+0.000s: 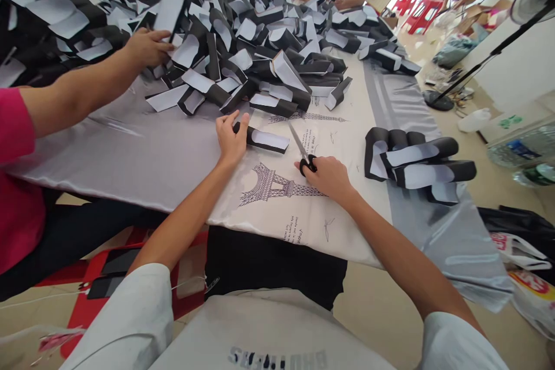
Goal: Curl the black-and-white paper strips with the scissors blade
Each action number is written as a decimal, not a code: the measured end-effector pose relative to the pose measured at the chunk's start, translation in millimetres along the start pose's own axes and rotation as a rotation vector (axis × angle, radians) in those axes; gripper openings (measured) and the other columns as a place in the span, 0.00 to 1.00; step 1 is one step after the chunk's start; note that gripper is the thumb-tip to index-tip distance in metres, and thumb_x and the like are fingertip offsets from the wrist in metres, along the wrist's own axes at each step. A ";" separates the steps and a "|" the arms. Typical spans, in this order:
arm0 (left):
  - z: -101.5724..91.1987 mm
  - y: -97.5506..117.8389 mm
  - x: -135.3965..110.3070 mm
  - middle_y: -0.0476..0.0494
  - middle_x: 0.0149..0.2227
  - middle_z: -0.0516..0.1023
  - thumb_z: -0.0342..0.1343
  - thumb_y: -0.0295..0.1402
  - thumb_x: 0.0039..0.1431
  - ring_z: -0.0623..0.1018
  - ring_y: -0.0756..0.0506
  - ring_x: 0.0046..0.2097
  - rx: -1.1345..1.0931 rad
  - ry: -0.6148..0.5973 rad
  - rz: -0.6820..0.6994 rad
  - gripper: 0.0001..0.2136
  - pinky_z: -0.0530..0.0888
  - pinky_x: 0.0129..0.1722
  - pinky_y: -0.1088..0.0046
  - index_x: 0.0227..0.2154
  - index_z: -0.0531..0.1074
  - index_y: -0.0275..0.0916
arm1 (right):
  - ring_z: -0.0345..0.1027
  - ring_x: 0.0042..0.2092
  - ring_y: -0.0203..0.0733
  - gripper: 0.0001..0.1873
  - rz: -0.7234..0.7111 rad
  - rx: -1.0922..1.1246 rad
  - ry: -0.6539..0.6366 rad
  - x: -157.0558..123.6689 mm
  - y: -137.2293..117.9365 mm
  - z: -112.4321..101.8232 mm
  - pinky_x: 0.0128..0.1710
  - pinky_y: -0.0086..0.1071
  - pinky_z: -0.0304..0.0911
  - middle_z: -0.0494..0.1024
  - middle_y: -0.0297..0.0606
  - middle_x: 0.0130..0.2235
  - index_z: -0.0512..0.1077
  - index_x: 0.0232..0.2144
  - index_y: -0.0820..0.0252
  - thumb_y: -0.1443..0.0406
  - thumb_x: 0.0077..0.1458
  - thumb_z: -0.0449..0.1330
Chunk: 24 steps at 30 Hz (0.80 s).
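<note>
My left hand [233, 137] is closed around one end of a black-and-white folded strip [269, 141], which points to the right just above the printed tablecloth. In my right hand [328, 176] is a pair of scissors [299, 144] with black handles; the blades point up and away, a little right of the strip. Whether the blades are parted is too small to tell. Beyond both hands lies a big heap of similar black-and-white strips [277, 72], the nearest ones close to the scissors' tip.
Several strips sit in a small pile [416, 165] on the table's right side. At left, a co-worker's hand [151, 46] holds another strip. Two people sit across the table [143, 139]. A fan stand [494, 49] and red stools [422, 11] are at the right.
</note>
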<state>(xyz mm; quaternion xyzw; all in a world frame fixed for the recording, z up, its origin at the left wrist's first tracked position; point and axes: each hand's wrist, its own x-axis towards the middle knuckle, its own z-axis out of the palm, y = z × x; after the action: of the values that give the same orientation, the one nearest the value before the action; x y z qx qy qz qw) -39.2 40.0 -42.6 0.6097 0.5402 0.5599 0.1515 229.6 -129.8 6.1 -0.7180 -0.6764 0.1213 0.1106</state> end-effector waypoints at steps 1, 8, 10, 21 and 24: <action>-2.0 2.9 -0.7 0.33 0.56 0.77 0.59 0.64 0.71 0.76 0.34 0.62 0.037 0.017 0.037 0.30 0.72 0.67 0.50 0.56 0.83 0.42 | 0.65 0.29 0.43 0.34 0.012 0.036 0.014 0.7 1.0 0.3 0.32 0.38 0.49 0.71 0.39 0.24 0.63 0.22 0.54 0.42 0.75 0.53; -11.9 53.1 -19.9 0.40 0.40 0.81 0.53 0.57 0.78 0.78 0.40 0.47 -0.037 -0.198 0.371 0.24 0.76 0.53 0.57 0.41 0.83 0.42 | 0.65 0.29 0.44 0.32 0.136 0.137 0.123 7.9 1.4 0.5 0.31 0.37 0.50 0.71 0.38 0.24 0.61 0.20 0.53 0.44 0.71 0.60; -7.5 69.4 -31.6 0.41 0.37 0.82 0.57 0.56 0.76 0.78 0.42 0.41 -0.109 -0.421 0.414 0.23 0.76 0.47 0.60 0.38 0.84 0.42 | 0.65 0.29 0.44 0.32 0.143 0.147 0.132 10.8 -3.2 -1.4 0.31 0.37 0.51 0.73 0.39 0.24 0.63 0.20 0.53 0.44 0.70 0.61; 3.4 96.0 -64.5 0.48 0.25 0.73 0.64 0.46 0.71 0.68 0.47 0.29 -0.350 -0.512 0.149 0.19 0.64 0.31 0.65 0.26 0.79 0.41 | 0.72 0.35 0.47 0.22 0.040 0.074 0.187 20.3 -55.0 10.3 0.34 0.37 0.54 0.82 0.47 0.37 0.80 0.34 0.58 0.52 0.75 0.57; 2.2 93.5 -66.4 0.47 0.26 0.74 0.64 0.44 0.70 0.68 0.47 0.29 -0.349 -0.478 0.139 0.19 0.64 0.30 0.64 0.24 0.77 0.41 | 0.73 0.37 0.49 0.20 0.028 0.091 0.221 21.7 -59.2 20.7 0.34 0.37 0.57 0.82 0.50 0.41 0.81 0.37 0.59 0.54 0.76 0.56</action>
<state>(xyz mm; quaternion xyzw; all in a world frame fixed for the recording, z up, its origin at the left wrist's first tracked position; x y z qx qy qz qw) 22.3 -48.7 -3.9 0.7246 0.3419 0.4938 0.3380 168.2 -104.7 5.1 -0.7307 -0.6437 0.0734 0.2151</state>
